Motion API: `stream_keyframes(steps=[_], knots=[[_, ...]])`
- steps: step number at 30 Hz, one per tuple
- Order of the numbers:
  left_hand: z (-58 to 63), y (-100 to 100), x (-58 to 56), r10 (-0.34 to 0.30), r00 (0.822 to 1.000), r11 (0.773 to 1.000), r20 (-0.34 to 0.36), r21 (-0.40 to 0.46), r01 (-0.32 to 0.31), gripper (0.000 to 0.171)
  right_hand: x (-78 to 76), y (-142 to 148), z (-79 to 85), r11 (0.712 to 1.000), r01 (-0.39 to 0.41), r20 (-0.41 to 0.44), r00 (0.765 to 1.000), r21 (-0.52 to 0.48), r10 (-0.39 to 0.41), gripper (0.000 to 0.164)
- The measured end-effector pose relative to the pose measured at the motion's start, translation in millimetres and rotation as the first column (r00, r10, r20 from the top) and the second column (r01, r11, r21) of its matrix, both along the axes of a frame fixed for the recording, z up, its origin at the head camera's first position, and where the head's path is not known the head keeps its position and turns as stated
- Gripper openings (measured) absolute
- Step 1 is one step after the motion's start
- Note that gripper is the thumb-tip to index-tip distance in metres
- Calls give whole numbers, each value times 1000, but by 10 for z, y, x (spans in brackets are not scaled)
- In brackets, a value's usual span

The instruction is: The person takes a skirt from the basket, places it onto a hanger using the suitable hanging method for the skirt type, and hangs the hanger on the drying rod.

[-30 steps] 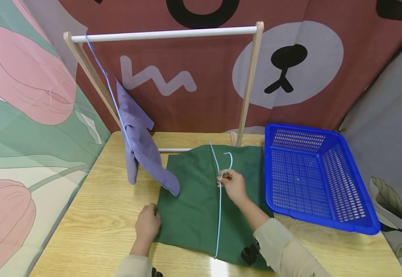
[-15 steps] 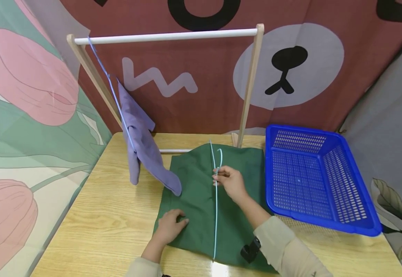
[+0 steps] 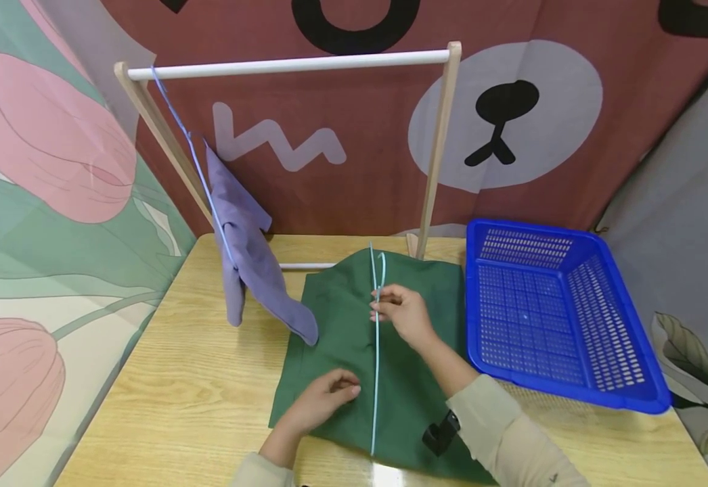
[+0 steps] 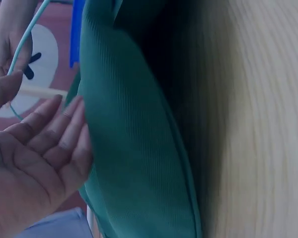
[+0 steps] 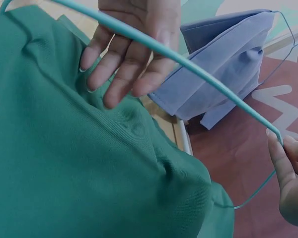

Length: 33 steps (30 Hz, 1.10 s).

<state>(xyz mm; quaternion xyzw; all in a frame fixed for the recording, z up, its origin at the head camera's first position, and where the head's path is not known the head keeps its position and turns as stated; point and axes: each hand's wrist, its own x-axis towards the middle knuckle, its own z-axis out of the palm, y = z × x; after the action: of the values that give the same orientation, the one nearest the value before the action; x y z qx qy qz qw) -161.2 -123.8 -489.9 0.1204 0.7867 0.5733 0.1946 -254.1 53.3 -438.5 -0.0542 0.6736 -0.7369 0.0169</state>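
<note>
A green cloth [image 3: 329, 325] lies spread on the table, with a light-blue wire hanger [image 3: 375, 379] running lengthwise over its middle. My right hand [image 3: 411, 318] pinches the hanger just below its hook between thumb and fingers; the right wrist view shows this pinch at the bend of the wire. My left hand [image 3: 323, 399] is left of the hanger, over the near part of the cloth. Its fingers are loosely bent and hold nothing. In the left wrist view, these fingertips are right at a raised fold of the green cloth [image 4: 129, 124].
Behind stands a wooden rack with a white rail [image 3: 293, 63]. A purple garment [image 3: 247, 264] hangs at its left end on a blue hanger [image 3: 198, 162], its lower tip overlapping the green cloth. A blue plastic basket [image 3: 573, 390] stands to the right.
My left hand has left the cloth's left edge and moved right, toward the hanger. My right hand has shifted slightly left and away with the hanger, whose hook has turned.
</note>
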Motion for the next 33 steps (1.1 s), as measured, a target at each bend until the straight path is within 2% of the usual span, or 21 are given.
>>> stream_keyframes(steps=[5, 10, 14, 20, 24, 27, 30, 33], knots=[[66, 106, 34, -28, 998, 987, 57, 162, 19, 31, -21, -15, 76, 1000, -25, -10, 1000, -2, 25, 15], [176, 173, 62, -46, 996, 964, 74, 264, 25, 31, -39, -40, 162, 1000, -30, -33, 999, -2, 30, 15], [284, 189, 78, -51, 996, 951, 72, 308, 26, 30, -59, -40, 210, 999, -38, -41, 998, -16, 37, 15], [380, 185, 95, -81, 994, 932, 80, 358, 47, 35, -99, -33, 270, 999, -51, -65, 997, -13, 50, 16], [425, 199, 101, -61, 995, 925, 78, 379, 27, 39, -123, -38, 307, 998, -57, -82, 995, -15, 56, 19], [430, 195, 91, -52, 995, 910, 81, 414, 14, 38, -134, -38, 334, 998, -70, -93, 993, -7, 69, 21], [427, 172, 77, -48, 996, 891, 79, 453, 7, 38, -145, -29, 361, 996, -84, -124, 988, 34, 88, 23], [426, 151, 64, -47, 997, 872, 58, 489, 13, 39, -162, -10, 397, 989, -90, -180, 977, 121, 111, 23]])
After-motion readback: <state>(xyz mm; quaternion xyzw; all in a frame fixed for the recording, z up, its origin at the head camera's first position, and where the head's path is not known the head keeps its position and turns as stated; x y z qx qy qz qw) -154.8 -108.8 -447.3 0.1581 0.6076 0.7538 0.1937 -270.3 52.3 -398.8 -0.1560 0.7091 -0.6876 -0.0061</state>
